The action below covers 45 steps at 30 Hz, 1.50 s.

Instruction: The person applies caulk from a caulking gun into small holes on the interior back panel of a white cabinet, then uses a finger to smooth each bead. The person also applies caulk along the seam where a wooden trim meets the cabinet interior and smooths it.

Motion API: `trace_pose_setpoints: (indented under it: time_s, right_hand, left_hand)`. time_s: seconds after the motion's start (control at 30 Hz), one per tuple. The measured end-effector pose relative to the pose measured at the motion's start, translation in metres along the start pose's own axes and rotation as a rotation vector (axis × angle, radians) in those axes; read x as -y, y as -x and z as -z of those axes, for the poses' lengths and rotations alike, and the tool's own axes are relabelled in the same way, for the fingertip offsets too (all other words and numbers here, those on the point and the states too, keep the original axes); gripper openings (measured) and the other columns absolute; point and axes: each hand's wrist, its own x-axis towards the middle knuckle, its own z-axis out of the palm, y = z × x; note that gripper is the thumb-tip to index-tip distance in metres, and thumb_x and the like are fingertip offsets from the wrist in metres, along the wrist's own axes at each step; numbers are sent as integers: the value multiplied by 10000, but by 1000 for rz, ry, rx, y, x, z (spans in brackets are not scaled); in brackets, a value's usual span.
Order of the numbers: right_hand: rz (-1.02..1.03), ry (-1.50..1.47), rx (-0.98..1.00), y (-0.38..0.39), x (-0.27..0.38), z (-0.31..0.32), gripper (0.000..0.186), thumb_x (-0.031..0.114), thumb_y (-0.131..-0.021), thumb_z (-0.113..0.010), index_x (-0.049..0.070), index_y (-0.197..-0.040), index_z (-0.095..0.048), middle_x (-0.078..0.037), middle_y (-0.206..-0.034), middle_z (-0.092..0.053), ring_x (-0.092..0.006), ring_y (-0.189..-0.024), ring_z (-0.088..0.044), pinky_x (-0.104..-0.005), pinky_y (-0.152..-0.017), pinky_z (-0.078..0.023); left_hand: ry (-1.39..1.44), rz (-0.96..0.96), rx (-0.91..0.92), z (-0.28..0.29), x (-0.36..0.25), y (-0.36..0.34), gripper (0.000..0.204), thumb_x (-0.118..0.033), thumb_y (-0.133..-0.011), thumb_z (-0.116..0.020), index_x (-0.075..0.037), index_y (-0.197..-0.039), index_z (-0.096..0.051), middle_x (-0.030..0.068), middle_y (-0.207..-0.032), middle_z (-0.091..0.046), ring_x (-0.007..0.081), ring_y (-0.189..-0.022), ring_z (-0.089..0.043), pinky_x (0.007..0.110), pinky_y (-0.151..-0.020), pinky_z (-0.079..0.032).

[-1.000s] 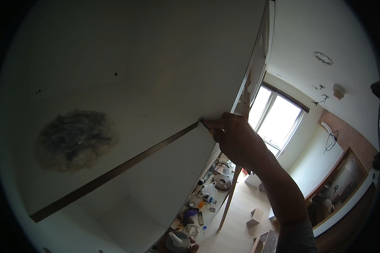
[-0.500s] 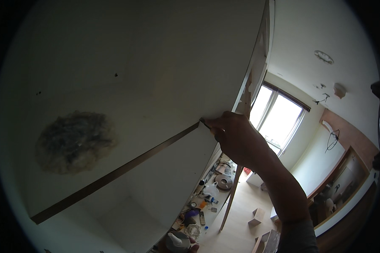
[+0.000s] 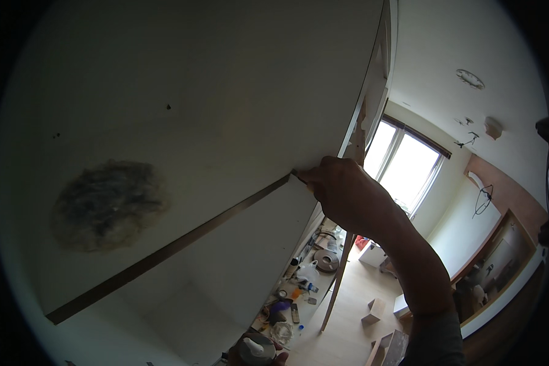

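Observation:
My right hand (image 3: 343, 192) is raised at the right end of a brown edge strip (image 3: 171, 249). Its fingertips are pinched round a small thin item at the strip's end, too dark to name. The strip runs diagonally along the edge of a white board, down to the lower left. Low in the picture, my left hand (image 3: 280, 358) shows only in part, its fingers wrapped round a round grey container (image 3: 255, 350). Something white lies across the container's top. A dark, smeared round stain (image 3: 113, 204) marks the white panel left of the strip.
Below the panel, a worktop (image 3: 314, 299) carries a tape roll (image 3: 326, 261), a plastic bag (image 3: 307, 271) and scattered small items. A wooden strip (image 3: 337, 287) leans beside it. Wooden pieces (image 3: 373, 311) stand on the floor. A window (image 3: 402, 161) is behind my right arm; wires hang from ceiling and wall.
My right hand has shifted very slightly right and up along with the strip's end in view. The left hand and container have moved slightly within the picture. Both grips look the same.

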Motion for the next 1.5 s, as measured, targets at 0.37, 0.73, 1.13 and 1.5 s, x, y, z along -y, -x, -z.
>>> trace_pose_setpoints:
  time_s: [0.37,0.73,1.13,1.5]
  right_hand:
    - [78,-146,-63,6,0,15,279,121,-1043,-630,12,-1286,-715,-246,-1085,-725,-306,-1007,-767,-407,-916,-637]
    - [-93,-250,-31,-16,20,-10,489,222,-981,-752,-41,-1356,-580,-281,-1101,-712,-376,-1079,-755,-438,-940,-637]
    - [-71,-229,83,43,2,-14,571,232,-1077,-585,-4,-1553,-376,-316,-1309,-608,-392,-1097,-720,-451,-948,-620]
    - [-49,-370,-61,29,6,-45,272,120,-1123,-456,-37,-1344,-475,-289,-1047,-702,-359,-896,-768,-456,-758,-617]
  left_hand:
    - [86,20,-33,-1,5,-2,284,-31,-818,-850,-68,-1043,-680,11,-872,-701,103,-753,-670,285,-671,-571]
    - [100,66,37,2,-3,-6,251,14,-821,-830,-69,-1011,-690,2,-837,-693,86,-723,-658,265,-631,-548]
    - [136,36,-20,0,16,-9,273,-5,-810,-865,-55,-1012,-689,-9,-828,-678,76,-717,-638,263,-630,-538]
    - [110,34,-38,4,27,-5,273,51,-813,-839,-50,-1011,-682,-2,-830,-661,70,-701,-610,261,-621,-528]
